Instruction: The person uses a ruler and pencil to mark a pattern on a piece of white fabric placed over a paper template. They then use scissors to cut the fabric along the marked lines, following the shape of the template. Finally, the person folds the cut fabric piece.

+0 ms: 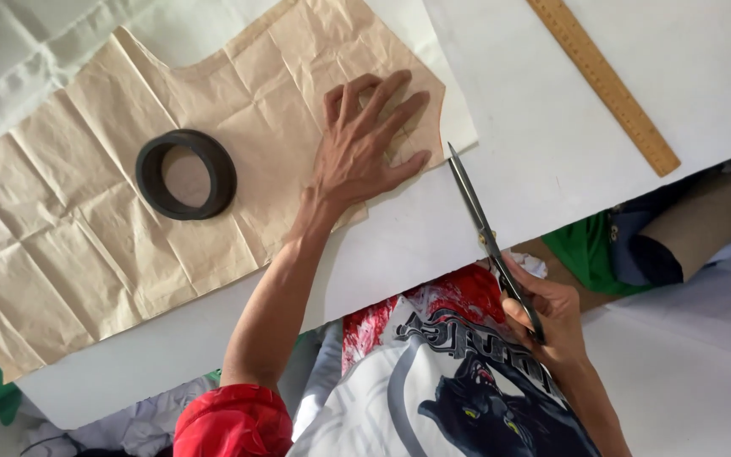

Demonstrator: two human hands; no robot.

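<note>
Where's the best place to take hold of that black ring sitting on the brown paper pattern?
Probably pinch the black ring across its near wall, one finger inside the open centre, thumb outside, coming straight down. It lies flat on the paper pattern with its hole up, and the left hand presses the paper just beside it.

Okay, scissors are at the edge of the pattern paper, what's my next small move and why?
Probably close the scissors a short snip forward along the brown pattern paper's edge. Their tip sits on the white fabric just beside the paper's corner, the left hand presses the paper flat there, and the black ring weighs it down, so the layers look steady.
</note>
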